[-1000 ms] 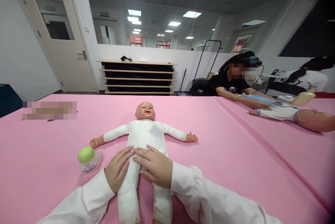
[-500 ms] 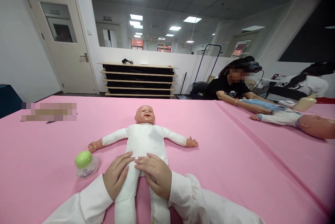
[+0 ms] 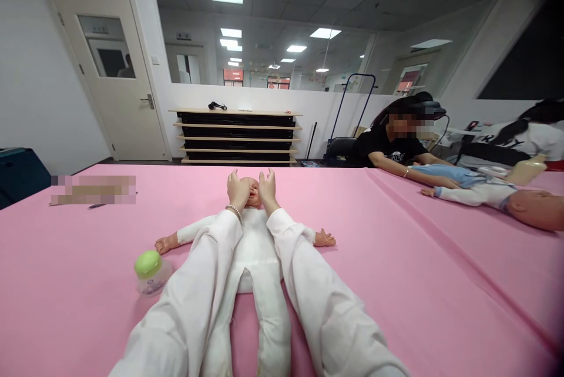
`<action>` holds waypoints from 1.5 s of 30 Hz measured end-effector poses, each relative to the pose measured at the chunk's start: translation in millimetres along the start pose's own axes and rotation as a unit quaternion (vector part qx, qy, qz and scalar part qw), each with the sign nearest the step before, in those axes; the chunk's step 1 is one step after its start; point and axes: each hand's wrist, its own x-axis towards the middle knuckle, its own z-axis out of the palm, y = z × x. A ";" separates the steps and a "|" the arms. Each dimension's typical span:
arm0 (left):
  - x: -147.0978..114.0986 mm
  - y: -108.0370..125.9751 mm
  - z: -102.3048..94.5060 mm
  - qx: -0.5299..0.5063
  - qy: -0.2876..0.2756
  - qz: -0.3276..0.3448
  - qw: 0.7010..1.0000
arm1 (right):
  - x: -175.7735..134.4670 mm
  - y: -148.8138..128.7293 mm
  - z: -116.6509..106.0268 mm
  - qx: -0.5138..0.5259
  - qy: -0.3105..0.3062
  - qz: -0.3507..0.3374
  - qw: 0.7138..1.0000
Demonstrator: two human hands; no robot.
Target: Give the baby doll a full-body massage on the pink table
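Note:
A baby doll [image 3: 255,239] with a white cloth body lies on its back on the pink table cover [image 3: 396,259], arms spread. My left hand [image 3: 238,191] is at one side of the doll's head, fingers apart and pointing up. On the other side of the head is my right hand [image 3: 267,189], its fingers likewise apart. Between them part of the doll's face shows; the rest of the head is hidden. Whether my palms touch the head I cannot tell. Left of my left sleeve stands a clear jar [image 3: 152,274] with a green lid.
To the right, a person in a black shirt [image 3: 392,145] reaches over another doll [image 3: 489,196] in white and blue. A bottle [image 3: 526,170] is beside it. A blurred-out item [image 3: 94,189] lies at the back left. Behind the table are stacked shelves [image 3: 238,136].
Both my hands have left the doll's lower belly and moved up to the sides of its head. The doll and the jar stay in place on the table.

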 end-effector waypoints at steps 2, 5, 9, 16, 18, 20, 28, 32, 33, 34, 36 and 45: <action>8.9 -6.8 10.0 0.005 0.005 -0.020 1.000 | 5.6 12.8 12.4 0.012 -0.005 0.030 0.999; 11.9 -22.4 14.8 0.012 -0.002 -0.021 1.000 | 7.8 29.5 22.4 0.031 -0.036 0.045 0.998; 9.3 -34.6 15.1 0.019 -0.028 0.015 0.999 | 8.8 46.9 24.1 0.059 -0.085 0.041 0.994; 1.0 -31.5 16.6 0.041 -0.031 0.063 0.997 | 3.3 60.5 16.5 0.102 -0.087 0.005 0.991; -1.1 -32.6 16.5 0.049 -0.023 0.078 0.995 | 1.4 61.2 15.4 0.107 -0.086 -0.007 0.991; -2.0 -35.4 16.1 0.047 -0.014 0.087 0.995 | 0.3 60.8 15.5 0.106 -0.087 -0.018 0.990; 1.5 -46.2 14.3 0.010 -0.012 0.091 0.996 | -3.9 51.8 15.5 0.076 -0.097 -0.045 0.991; 3.0 -48.2 14.3 0.002 -0.013 0.091 0.996 | -7.0 47.7 12.4 0.059 -0.098 -0.060 0.992; 3.3 -48.7 14.4 0.000 -0.012 0.094 0.995 | -7.5 47.2 11.9 0.055 -0.096 -0.062 0.992; 3.5 -49.2 14.4 -0.001 -0.013 0.097 0.995 | -7.8 46.9 11.5 0.051 -0.094 -0.063 0.992; 4.0 -49.9 14.7 -0.002 -0.015 0.102 0.995 | -8.2 46.5 11.1 0.043 -0.089 -0.064 0.993; 6.5 -50.6 17.2 -0.004 -0.025 0.088 0.996 | -8.2 45.6 12.8 0.034 -0.076 -0.044 0.996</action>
